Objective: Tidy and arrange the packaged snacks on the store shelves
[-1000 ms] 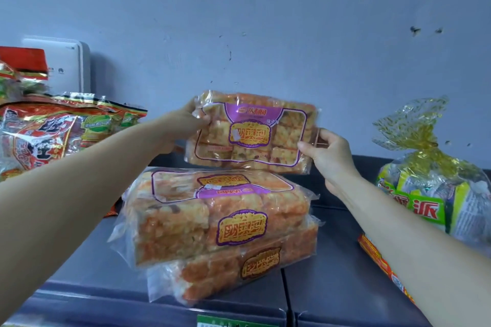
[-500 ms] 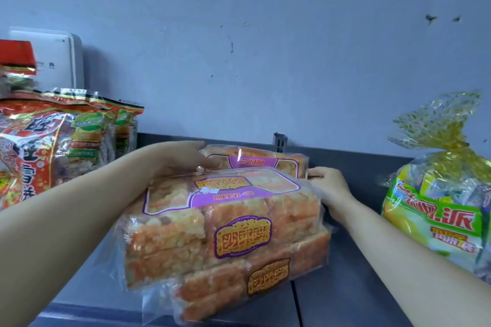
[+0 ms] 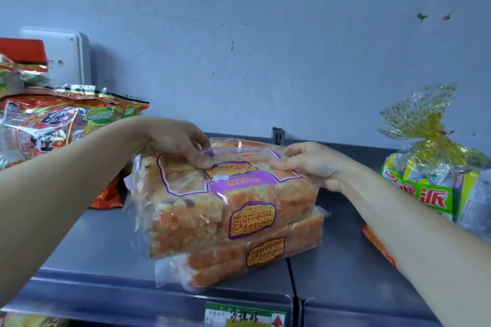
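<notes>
Two clear packs of orange rice-cake snacks with purple labels lie stacked mid-shelf: the top pack (image 3: 212, 207) on the lower pack (image 3: 265, 255). A third pack of the same kind (image 3: 244, 143) lies flat behind them against the wall, mostly hidden. My left hand (image 3: 178, 141) reaches over the top pack's rear left, its fingertips curled onto the film. My right hand (image 3: 310, 164) grips the rear right corner of the same pack, fingers on top and palm at the side.
The grey metal shelf (image 3: 106, 247) has a price label (image 3: 244, 316) on its front lip. Red snack bags (image 3: 53, 127) pile up at the left below a white wall box (image 3: 66, 58). A tied green-and-yellow bag (image 3: 430, 188) and a flat orange pack (image 3: 377, 244) sit at the right.
A second ago both hands held the third pack up in the air. They lowered it behind the stack, then came forward onto the top pack of the stack.
</notes>
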### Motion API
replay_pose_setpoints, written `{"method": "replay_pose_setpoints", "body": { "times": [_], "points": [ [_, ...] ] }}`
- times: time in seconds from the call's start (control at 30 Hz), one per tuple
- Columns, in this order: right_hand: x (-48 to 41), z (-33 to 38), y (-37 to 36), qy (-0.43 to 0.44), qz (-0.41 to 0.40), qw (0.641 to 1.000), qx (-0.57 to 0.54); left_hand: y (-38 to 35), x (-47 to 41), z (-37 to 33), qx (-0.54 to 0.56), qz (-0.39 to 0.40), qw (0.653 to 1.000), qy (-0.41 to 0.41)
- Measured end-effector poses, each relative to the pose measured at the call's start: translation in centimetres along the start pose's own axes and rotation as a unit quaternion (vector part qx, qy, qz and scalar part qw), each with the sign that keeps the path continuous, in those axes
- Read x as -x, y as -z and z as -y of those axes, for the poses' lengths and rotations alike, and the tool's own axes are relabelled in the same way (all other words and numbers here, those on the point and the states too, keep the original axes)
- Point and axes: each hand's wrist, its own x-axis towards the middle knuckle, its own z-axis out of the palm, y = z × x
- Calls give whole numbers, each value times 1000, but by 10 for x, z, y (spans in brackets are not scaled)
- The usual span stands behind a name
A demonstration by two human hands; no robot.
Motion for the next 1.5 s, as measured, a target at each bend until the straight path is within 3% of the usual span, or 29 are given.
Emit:
{"method": "replay_pose_setpoints", "body": {
  "times": [0.13,0.27,0.37,0.57,0.73,0.83,1.0,1.1,1.2,1.27,1.33,1.43,1.5],
  "points": [
    [4,2,9,98,-140,983,-68,1,21,-47,47,-98,990,-87],
    [3,0,16,236,-286,925,-86,-3,17,-82,-173,-303,925,-153],
    [-6,-17,18,215,-317,924,-23,-28,-7,-72,-290,-344,879,-162],
    [-25,-38,6,131,-295,942,89,-49,-35,-34,-280,-289,909,-105],
    [-31,-38,0,117,-322,924,171,-61,-40,-25,-268,-387,873,-127],
    [-31,-43,1,100,-320,918,214,-67,-44,-29,-271,-404,863,-136],
    [-28,-49,-2,78,-313,921,220,-64,-49,-34,-227,-357,898,-119],
    [-27,-53,-2,79,-315,920,220,-67,-45,-31,-223,-373,890,-138],
    [-24,-55,-4,93,-355,927,79,-69,-42,-31,-201,-403,880,-150],
    [-23,-54,-4,67,-353,931,-58,-68,-41,-28,-135,-409,892,-139],
    [-23,-48,-1,25,-297,947,-122,-67,-38,-24,-27,-412,901,-130],
    [-25,-36,-3,42,-208,969,-124,-67,-32,-23,127,-416,893,-116],
    [-26,-28,-13,91,-147,980,-98,-68,-28,-26,248,-415,869,-108]
  ]
}}
